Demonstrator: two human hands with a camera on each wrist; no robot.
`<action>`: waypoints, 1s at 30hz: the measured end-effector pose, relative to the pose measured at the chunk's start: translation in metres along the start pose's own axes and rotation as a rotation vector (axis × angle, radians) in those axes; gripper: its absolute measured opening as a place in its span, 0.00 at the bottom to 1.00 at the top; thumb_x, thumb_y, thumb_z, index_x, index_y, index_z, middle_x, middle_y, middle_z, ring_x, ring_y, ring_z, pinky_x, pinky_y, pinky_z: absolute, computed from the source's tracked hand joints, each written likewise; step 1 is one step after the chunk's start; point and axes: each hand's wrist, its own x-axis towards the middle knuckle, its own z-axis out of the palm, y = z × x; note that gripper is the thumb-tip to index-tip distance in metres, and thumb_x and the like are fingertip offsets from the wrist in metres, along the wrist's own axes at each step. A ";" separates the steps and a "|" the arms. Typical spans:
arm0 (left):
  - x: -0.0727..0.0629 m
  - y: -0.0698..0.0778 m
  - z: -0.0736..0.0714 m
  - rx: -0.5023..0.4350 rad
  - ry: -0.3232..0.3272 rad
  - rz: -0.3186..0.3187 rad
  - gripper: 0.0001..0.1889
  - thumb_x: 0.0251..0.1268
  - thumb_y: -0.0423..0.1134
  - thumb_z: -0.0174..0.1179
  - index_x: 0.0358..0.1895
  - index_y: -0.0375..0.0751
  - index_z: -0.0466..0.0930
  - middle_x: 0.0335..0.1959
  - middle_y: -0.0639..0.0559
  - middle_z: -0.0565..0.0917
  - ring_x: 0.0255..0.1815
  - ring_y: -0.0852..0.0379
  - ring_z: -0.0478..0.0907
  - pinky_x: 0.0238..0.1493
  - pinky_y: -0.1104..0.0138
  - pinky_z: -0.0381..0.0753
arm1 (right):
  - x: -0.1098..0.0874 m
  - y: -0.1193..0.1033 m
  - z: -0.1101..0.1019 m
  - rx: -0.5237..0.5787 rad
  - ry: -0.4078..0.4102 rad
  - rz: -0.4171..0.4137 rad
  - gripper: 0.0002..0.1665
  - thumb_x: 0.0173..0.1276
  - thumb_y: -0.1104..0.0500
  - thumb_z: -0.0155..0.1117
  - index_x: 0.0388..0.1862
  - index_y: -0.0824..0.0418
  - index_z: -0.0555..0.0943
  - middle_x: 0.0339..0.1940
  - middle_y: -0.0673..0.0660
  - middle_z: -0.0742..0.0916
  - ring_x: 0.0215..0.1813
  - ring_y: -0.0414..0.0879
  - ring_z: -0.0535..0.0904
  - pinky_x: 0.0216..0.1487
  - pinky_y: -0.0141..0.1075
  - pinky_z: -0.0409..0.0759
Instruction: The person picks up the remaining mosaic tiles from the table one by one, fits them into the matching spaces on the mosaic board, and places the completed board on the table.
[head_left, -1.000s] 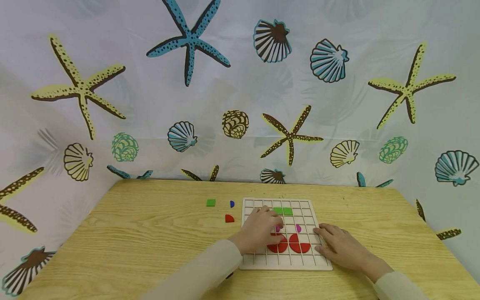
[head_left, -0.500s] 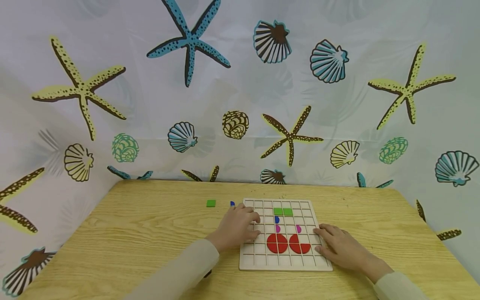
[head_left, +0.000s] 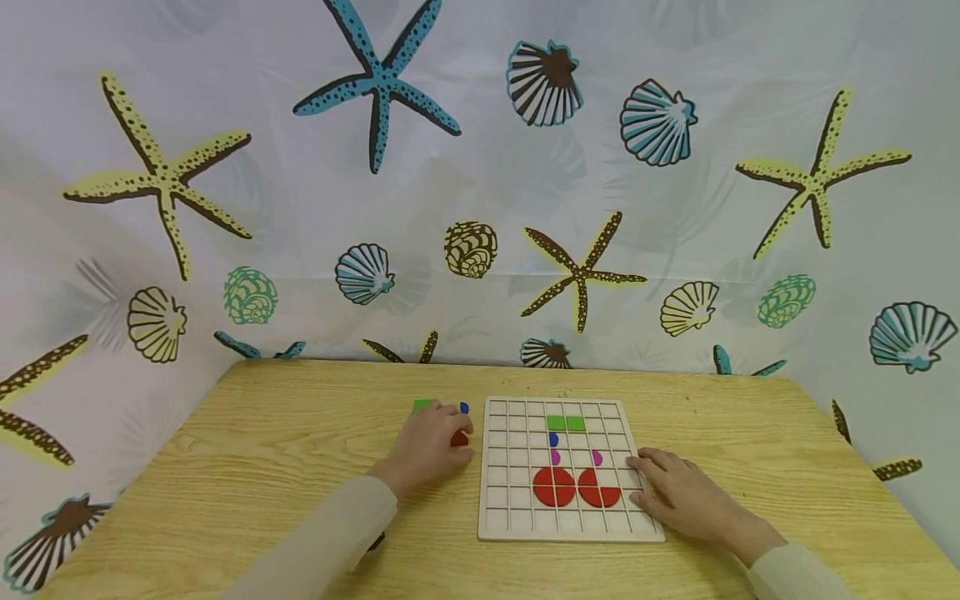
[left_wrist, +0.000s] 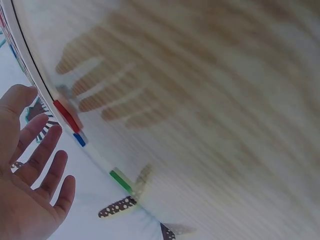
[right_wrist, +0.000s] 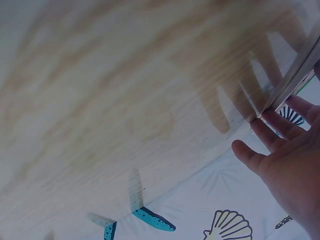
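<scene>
My left hand (head_left: 431, 442) hovers above the table left of the board, fingers spread and holding nothing. Below its fingers lies a red quarter-circle tile (head_left: 459, 439), partly covered by the hand in the head view. Beyond the fingertips are a blue half-circle tile (head_left: 464, 407) and a green square tile (head_left: 422, 405); the left wrist view shows the red tile (left_wrist: 67, 116) past the fingers, on the tabletop. My right hand (head_left: 690, 492) rests at the right edge of the white grid board (head_left: 517, 523), its fingertips and thumb on that edge.
On the board sit two green squares (head_left: 566, 423), a blue half-circle (head_left: 553, 439), two magenta half-circles, a full red circle (head_left: 554, 487) and a three-quarter red circle (head_left: 597, 488). The wooden table (head_left: 285, 467) meets a shell-and-starfish patterned cloth (head_left: 480, 167) at the back and sides.
My left hand has left the board and moved left over the loose tiles. A blue half-circle shows on the board where the hand was. The right hand stays put.
</scene>
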 end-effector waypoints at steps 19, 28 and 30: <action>-0.005 -0.017 -0.002 0.054 -0.016 -0.073 0.12 0.49 0.47 0.66 0.35 0.46 0.81 0.36 0.53 0.81 0.40 0.50 0.73 0.42 0.53 0.73 | 0.000 0.000 0.000 0.011 -0.011 -0.003 0.30 0.68 0.43 0.50 0.63 0.59 0.69 0.62 0.63 0.72 0.63 0.60 0.67 0.59 0.58 0.64; 0.000 -0.022 0.000 0.047 -0.098 -0.097 0.14 0.50 0.50 0.66 0.37 0.47 0.82 0.38 0.54 0.80 0.39 0.53 0.70 0.43 0.56 0.70 | 0.000 0.001 0.000 0.009 -0.012 0.005 0.30 0.67 0.43 0.50 0.63 0.58 0.69 0.63 0.62 0.72 0.64 0.60 0.67 0.60 0.57 0.64; 0.001 -0.022 0.001 0.050 -0.108 -0.090 0.14 0.50 0.51 0.65 0.37 0.48 0.82 0.37 0.55 0.80 0.38 0.53 0.69 0.42 0.57 0.70 | 0.000 0.000 0.000 0.007 -0.013 0.006 0.30 0.67 0.43 0.50 0.62 0.59 0.69 0.63 0.62 0.72 0.64 0.60 0.67 0.60 0.57 0.64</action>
